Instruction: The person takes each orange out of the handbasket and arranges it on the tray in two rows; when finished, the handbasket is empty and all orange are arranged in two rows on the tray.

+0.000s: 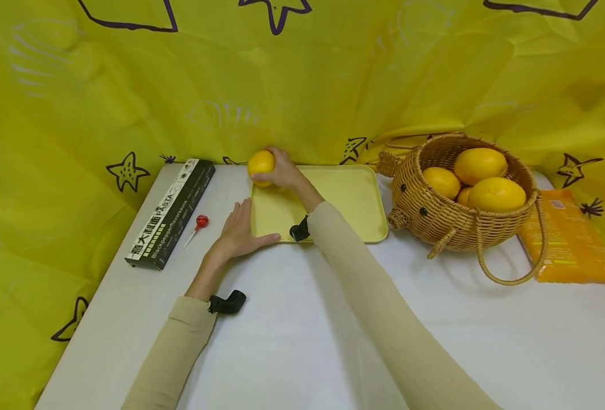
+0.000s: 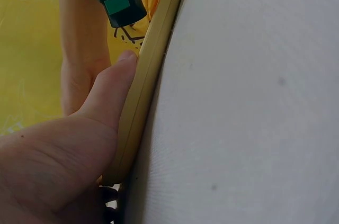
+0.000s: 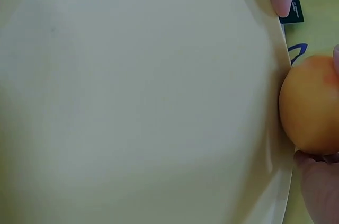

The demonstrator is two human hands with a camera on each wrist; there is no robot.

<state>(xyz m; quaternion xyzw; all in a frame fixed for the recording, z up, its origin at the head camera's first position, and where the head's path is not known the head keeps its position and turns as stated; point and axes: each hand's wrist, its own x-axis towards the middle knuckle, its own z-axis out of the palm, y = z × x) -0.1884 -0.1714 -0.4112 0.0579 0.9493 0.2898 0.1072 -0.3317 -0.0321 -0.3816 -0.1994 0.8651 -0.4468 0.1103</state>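
My right hand [image 1: 284, 169] grips a round orange-yellow fruit [image 1: 260, 165] at the far left corner of a pale yellow tray [image 1: 345, 202]. In the right wrist view the fruit [image 3: 310, 107] is at the tray's rim [image 3: 283, 70], with fingertips on either side of it. My left hand [image 1: 239, 229] rests at the tray's near left corner, thumb extended along the front rim and fingers pointing along the left side. The left wrist view shows that thumb [image 2: 114, 86] against the tray's outer wall [image 2: 143, 91].
A wicker animal-shaped basket [image 1: 404, 202] with several yellow fruits [image 1: 497, 195] stands right of the tray, its handle hanging down in front. Behind it lies an orange packet [image 1: 571, 245]. A black pasta box [image 1: 171, 213] and a red lollipop [image 1: 202, 221] lie left. Yellow cloth hangs behind.
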